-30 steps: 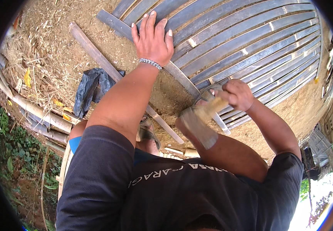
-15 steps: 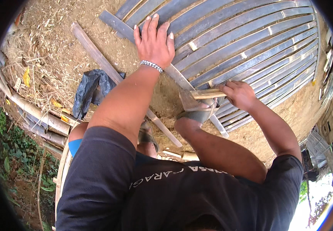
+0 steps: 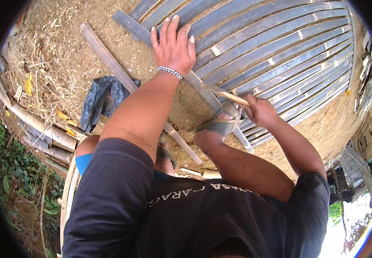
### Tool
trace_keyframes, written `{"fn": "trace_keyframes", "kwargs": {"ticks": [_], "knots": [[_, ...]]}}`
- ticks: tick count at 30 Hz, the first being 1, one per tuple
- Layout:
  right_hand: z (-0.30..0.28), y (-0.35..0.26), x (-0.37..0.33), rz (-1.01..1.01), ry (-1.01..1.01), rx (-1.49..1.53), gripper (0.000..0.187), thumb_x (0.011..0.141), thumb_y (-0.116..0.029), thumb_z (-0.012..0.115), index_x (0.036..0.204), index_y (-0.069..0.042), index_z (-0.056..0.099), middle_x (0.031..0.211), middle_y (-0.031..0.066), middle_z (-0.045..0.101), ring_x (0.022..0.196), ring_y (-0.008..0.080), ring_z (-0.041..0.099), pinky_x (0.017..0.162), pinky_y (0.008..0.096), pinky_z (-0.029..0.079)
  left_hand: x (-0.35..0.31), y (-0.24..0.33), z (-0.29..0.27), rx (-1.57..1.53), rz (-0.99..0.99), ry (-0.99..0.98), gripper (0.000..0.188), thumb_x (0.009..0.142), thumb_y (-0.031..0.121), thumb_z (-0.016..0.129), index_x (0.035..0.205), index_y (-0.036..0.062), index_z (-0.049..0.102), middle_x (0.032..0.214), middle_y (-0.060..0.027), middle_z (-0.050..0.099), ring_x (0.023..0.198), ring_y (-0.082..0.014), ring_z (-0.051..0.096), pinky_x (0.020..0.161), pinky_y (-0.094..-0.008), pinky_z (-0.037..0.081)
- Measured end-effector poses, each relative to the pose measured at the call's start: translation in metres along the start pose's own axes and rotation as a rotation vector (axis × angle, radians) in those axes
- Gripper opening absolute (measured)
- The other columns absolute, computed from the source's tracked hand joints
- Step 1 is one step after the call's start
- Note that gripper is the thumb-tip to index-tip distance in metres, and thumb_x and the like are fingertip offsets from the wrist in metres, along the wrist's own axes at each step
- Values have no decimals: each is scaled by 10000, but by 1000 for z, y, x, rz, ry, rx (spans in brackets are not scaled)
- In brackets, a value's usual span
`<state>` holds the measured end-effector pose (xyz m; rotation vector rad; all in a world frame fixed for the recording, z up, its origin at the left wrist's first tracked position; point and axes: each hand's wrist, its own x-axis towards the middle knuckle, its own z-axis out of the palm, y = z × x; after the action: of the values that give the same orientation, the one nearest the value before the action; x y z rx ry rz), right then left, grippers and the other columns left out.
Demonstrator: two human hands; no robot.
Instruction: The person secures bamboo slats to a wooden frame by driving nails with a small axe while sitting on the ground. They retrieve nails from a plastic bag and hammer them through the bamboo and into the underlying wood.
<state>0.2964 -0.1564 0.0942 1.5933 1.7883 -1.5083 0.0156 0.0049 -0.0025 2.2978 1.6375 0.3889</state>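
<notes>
My left hand [image 3: 174, 48] lies flat, fingers spread, on the upper part of a panel of grey bamboo slats [image 3: 255, 59], close to its left edge. A crosswise slat [image 3: 131, 26] runs beneath that hand along the panel's end. My right hand [image 3: 261, 112] is wrapped round the wooden handle of what looks like a hammer [image 3: 230, 97]. Its head, smeared by motion, is over the crosswise slat, and I cannot tell whether it touches. My sandalled right foot [image 3: 225, 124] rests on the lower end of that slat.
A loose bamboo strip [image 3: 106, 53] lies slanted on the dirt to the left, passing under my left forearm. Beside it is a crumpled black plastic bag [image 3: 94, 105]. Bamboo poles [image 3: 44, 129] edge the ground at the far left, with plants beyond.
My right hand has swung the hammer, its head moving up and slightly left from near my foot to over the crosswise slat. My left hand has stayed pressed on the panel.
</notes>
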Motion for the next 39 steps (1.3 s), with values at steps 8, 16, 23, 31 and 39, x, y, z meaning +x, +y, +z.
{"fn": "trace_keyframes", "kwargs": {"ticks": [8,16,23,31,39], "knots": [[15,0,-2,-162,225,93,336,934,-158,690,1221,-76,535,937,189,689,824,404,691,732,489,560,-3,0,-1,12,13,0,355,958,276,581,1281,135,622,1527,-137,467,1454,-345,381,1210,-632,181],[24,15,-8,-244,337,37,311,936,-193,677,1194,-93,535,1011,186,683,870,400,685,738,486,556,-2,-1,1,-5,17,27,338,960,269,583,1267,138,636,1524,-129,472,1451,-340,386,1216,-625,177],[24,7,-10,-237,315,74,285,929,-175,668,1178,-94,554,974,162,674,861,384,686,744,480,559,-2,-1,0,-5,15,17,349,960,264,583,1280,137,633,1534,-131,459,1461,-335,370,1221,-621,173],[26,2,-18,-330,330,-5,451,822,-105,734,1246,-123,579,959,135,647,882,331,681,738,448,560,-7,2,-3,3,-5,-17,358,966,268,577,1295,137,636,1547,-134,449,1464,-338,365,1232,-605,159],[18,10,-14,-207,225,-191,436,847,-174,729,1246,-115,562,987,132,656,865,346,688,746,441,562,-2,1,-3,18,-9,-11,363,958,254,582,1297,134,633,1533,-131,468,1458,-338,376,1232,-605,162]]}}
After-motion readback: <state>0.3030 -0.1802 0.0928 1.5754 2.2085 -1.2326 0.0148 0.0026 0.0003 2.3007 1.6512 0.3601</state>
